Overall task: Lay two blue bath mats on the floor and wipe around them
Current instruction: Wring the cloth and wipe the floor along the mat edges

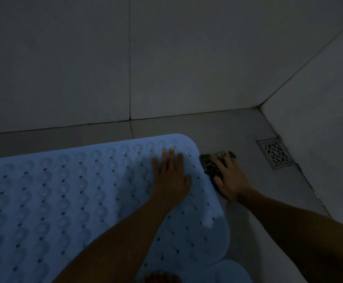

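Wiping underway: right hand (230, 180) presses patterned cloth (211, 162) on floor (238, 127) beside laid blue mat (64, 190); left hand (171, 172) flat, spread, on it. Second mat (227, 270) partly visible nearer.

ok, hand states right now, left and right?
Left hand: open, flat on the pale blue perforated rubber bath mat.
Right hand: pressing the dark patterned cloth onto the grey floor tile.

Pretty dim in here. Grey tiled walls (64, 58) meet in a corner on the right, with dark grout lines running between the big tiles. Down on the floor (227, 129) there's a square metal drain grate (275, 153) with a lattice pattern, tucked right by the right-hand wall.
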